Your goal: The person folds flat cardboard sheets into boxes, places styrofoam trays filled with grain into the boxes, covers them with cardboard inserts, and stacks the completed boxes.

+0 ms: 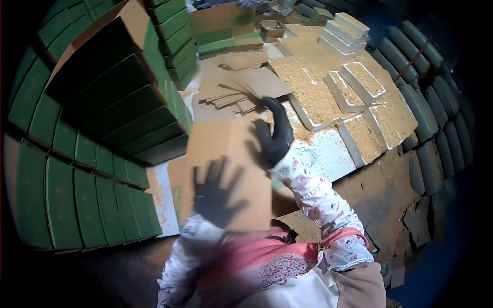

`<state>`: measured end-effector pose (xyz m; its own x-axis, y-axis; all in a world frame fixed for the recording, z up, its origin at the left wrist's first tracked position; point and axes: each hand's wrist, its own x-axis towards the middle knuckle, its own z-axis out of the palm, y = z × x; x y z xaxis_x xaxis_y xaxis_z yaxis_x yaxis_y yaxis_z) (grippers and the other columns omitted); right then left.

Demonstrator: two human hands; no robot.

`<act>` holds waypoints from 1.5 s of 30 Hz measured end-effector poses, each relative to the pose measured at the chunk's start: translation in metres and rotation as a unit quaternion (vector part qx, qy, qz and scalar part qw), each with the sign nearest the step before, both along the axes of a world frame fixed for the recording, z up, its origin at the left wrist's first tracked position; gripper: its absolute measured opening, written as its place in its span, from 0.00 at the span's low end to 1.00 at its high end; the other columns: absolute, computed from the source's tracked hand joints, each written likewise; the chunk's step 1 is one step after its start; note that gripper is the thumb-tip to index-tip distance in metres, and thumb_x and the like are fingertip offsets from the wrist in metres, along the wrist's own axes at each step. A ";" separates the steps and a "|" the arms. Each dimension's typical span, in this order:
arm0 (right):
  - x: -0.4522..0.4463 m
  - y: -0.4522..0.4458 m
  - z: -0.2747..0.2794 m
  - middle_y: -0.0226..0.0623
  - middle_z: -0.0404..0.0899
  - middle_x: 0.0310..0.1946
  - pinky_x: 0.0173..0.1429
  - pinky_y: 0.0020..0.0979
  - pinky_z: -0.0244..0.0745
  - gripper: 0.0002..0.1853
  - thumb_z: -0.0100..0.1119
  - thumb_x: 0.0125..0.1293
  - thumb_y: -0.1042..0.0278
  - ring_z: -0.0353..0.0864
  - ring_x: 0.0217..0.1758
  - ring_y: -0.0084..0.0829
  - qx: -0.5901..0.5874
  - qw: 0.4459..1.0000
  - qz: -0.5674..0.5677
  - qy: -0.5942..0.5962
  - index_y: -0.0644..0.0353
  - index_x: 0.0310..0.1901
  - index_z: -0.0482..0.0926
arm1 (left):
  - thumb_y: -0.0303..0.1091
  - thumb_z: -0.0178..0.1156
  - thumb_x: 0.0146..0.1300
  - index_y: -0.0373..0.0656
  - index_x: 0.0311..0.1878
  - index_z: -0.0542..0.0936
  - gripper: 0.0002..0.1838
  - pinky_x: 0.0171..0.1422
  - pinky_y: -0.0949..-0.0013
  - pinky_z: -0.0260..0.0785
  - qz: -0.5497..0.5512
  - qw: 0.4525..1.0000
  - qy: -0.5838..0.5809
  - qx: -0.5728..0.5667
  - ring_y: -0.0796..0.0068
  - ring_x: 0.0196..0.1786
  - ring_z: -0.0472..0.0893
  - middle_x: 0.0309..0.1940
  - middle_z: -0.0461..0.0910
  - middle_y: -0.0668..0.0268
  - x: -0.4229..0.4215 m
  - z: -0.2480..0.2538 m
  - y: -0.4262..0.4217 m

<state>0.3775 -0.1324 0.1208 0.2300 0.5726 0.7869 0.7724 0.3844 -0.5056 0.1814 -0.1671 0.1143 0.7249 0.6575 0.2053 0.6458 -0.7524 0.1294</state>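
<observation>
A brown cardboard panel [226,143] lies in front of my body, a bit of green showing beneath its right edge. It may be the top of a box; its sides are mostly hidden. My left hand [213,197], in a dark glove, is over the panel's lower left part with fingers spread; it is slightly blurred, and I cannot tell whether it presses on the cardboard. At the upper right edge is my right hand [277,136], also dark-gloved, its fingers curved and apart with nothing visible between them. Loose flat cardboard sheets [267,82] lie just beyond it.
Green boxes [128,97] are stacked high on the left. To the right, white-rimmed trays [362,82] of tan crumbly material stand on the table, with more trays [346,33] piled behind. Grey-green rounded objects [418,110] line the far right. Another person's gloved hand [248,4] shows at the top.
</observation>
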 end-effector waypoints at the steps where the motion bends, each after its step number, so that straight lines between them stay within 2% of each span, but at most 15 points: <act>1: 0.003 -0.009 -0.022 0.55 0.63 0.49 0.45 0.41 0.70 0.20 0.55 0.40 0.75 0.68 0.48 0.50 -0.016 0.987 -0.058 0.148 0.65 0.41 0.69 | 0.50 0.58 0.47 0.48 0.61 0.60 0.37 0.66 0.49 0.35 0.065 0.995 -0.064 0.045 0.55 0.65 0.49 0.63 0.54 0.60 -0.022 -0.002 0.016; 4: -0.015 -0.061 -0.179 0.55 0.65 0.48 0.47 0.42 0.68 0.19 0.52 0.49 0.70 0.69 0.49 0.48 -0.289 0.952 0.093 0.041 0.66 0.44 0.68 | 0.28 0.59 0.46 0.37 0.57 0.62 0.31 0.59 0.61 0.56 0.103 0.945 -0.310 -0.029 0.55 0.57 0.62 0.57 0.60 0.49 -0.091 -0.016 0.059; 9: -0.017 -0.052 0.036 0.52 0.74 0.37 0.42 0.44 0.69 0.16 0.47 0.54 0.62 0.74 0.41 0.47 -0.425 0.865 0.250 0.091 0.58 0.43 0.71 | 0.30 0.47 0.58 0.35 0.56 0.62 0.22 0.52 0.67 0.65 0.070 0.818 -0.363 -0.441 0.62 0.51 0.69 0.54 0.64 0.52 -0.108 -0.048 0.037; 11: -0.002 -0.045 0.034 0.44 0.74 0.18 0.30 0.42 0.71 0.15 0.45 0.56 0.61 0.76 0.23 0.45 -0.380 0.854 0.311 -0.174 0.55 0.44 0.71 | 0.33 0.47 0.59 0.34 0.55 0.64 0.21 0.52 0.67 0.65 -0.005 0.830 -0.284 -0.480 0.64 0.50 0.70 0.52 0.67 0.53 -0.072 -0.038 -0.007; 15: 0.026 -0.050 -0.002 0.43 0.72 0.16 0.25 0.42 0.69 0.11 0.46 0.53 0.63 0.75 0.21 0.43 -0.397 0.764 0.380 -0.338 0.55 0.36 0.73 | 0.37 0.46 0.60 0.33 0.53 0.67 0.21 0.51 0.65 0.66 -0.105 0.875 -0.304 -0.361 0.67 0.48 0.73 0.47 0.71 0.55 -0.024 0.006 -0.001; 18: 0.038 -0.051 0.012 0.39 0.76 0.26 0.38 0.38 0.71 0.13 0.52 0.49 0.63 0.76 0.33 0.40 -0.449 0.742 0.358 -0.345 0.55 0.38 0.74 | 0.28 0.49 0.53 0.36 0.54 0.66 0.22 0.58 0.65 0.58 0.116 0.932 -0.304 -0.159 0.63 0.54 0.68 0.53 0.67 0.55 -0.007 0.042 0.056; 19: 0.053 -0.043 0.008 0.40 0.75 0.32 0.42 0.37 0.71 0.16 0.54 0.50 0.63 0.75 0.37 0.39 -0.312 0.842 0.365 -0.245 0.55 0.42 0.73 | 0.26 0.46 0.53 0.38 0.52 0.68 0.20 0.55 0.67 0.61 0.108 0.971 -0.213 0.002 0.63 0.51 0.71 0.50 0.70 0.55 -0.006 0.010 0.079; 23: 0.167 -0.001 -0.031 0.45 0.66 0.52 0.54 0.33 0.65 0.23 0.56 0.52 0.70 0.68 0.54 0.42 -0.113 0.989 -0.035 0.084 0.60 0.51 0.67 | 0.24 0.43 0.53 0.38 0.48 0.71 0.18 0.51 0.69 0.65 0.152 0.944 -0.208 -0.207 0.63 0.46 0.74 0.41 0.75 0.56 -0.008 -0.021 0.095; 26: 0.290 0.031 -0.189 0.46 0.67 0.52 0.53 0.32 0.65 0.29 0.61 0.49 0.66 0.68 0.52 0.40 -0.167 0.833 -0.309 0.428 0.64 0.53 0.63 | 0.25 0.44 0.53 0.38 0.47 0.72 0.17 0.54 0.66 0.62 0.161 0.943 -0.202 -0.210 0.60 0.48 0.74 0.43 0.75 0.55 0.002 -0.015 0.091; 29: 0.317 0.049 -0.290 0.43 0.69 0.44 0.46 0.34 0.66 0.26 0.63 0.48 0.65 0.68 0.46 0.32 -0.101 0.627 -0.149 0.758 0.64 0.49 0.67 | 0.28 0.47 0.54 0.38 0.45 0.74 0.15 0.51 0.66 0.64 0.182 0.937 -0.190 -0.230 0.60 0.46 0.74 0.41 0.75 0.55 0.008 -0.008 0.096; 31: 0.316 0.057 -0.323 0.42 0.70 0.41 0.43 0.35 0.66 0.27 0.64 0.47 0.64 0.68 0.44 0.29 -0.044 0.628 -0.139 0.764 0.63 0.49 0.67 | 0.29 0.47 0.54 0.38 0.44 0.74 0.14 0.51 0.66 0.64 0.188 0.932 -0.199 -0.236 0.60 0.46 0.74 0.41 0.76 0.55 0.013 -0.005 0.099; 34: 0.287 0.075 -0.268 0.37 0.75 0.26 0.28 0.28 0.68 0.13 0.66 0.46 0.67 0.74 0.30 0.28 0.059 0.617 -0.299 0.725 0.61 0.27 0.69 | 0.30 0.48 0.54 0.38 0.43 0.75 0.14 0.50 0.66 0.64 0.190 0.934 -0.184 -0.241 0.61 0.45 0.74 0.41 0.76 0.56 0.021 0.002 0.100; 37: 0.269 0.076 -0.224 0.47 0.58 0.56 0.55 0.36 0.61 0.44 0.63 0.42 0.69 0.61 0.56 0.38 0.024 0.710 -0.261 0.654 0.59 0.62 0.49 | 0.30 0.48 0.54 0.39 0.43 0.75 0.14 0.50 0.66 0.64 0.182 0.934 -0.191 -0.240 0.60 0.45 0.74 0.40 0.76 0.56 0.019 0.001 0.100; 40: 0.303 0.074 -0.280 0.46 0.49 0.62 0.58 0.37 0.59 0.51 0.60 0.40 0.74 0.56 0.60 0.42 -0.065 0.713 -0.285 0.637 0.56 0.65 0.38 | 0.31 0.47 0.54 0.39 0.43 0.74 0.14 0.51 0.65 0.63 0.171 0.935 -0.201 -0.236 0.58 0.45 0.74 0.40 0.75 0.56 0.011 -0.005 0.101; 45: 0.313 0.010 -0.217 0.49 0.74 0.40 0.50 0.40 0.70 0.25 0.49 0.52 0.58 0.74 0.44 0.43 -0.079 0.475 0.111 0.870 0.70 0.48 0.67 | 0.31 0.47 0.54 0.39 0.44 0.74 0.14 0.53 0.65 0.62 0.145 0.944 -0.193 -0.228 0.55 0.46 0.73 0.40 0.75 0.55 0.006 -0.007 0.105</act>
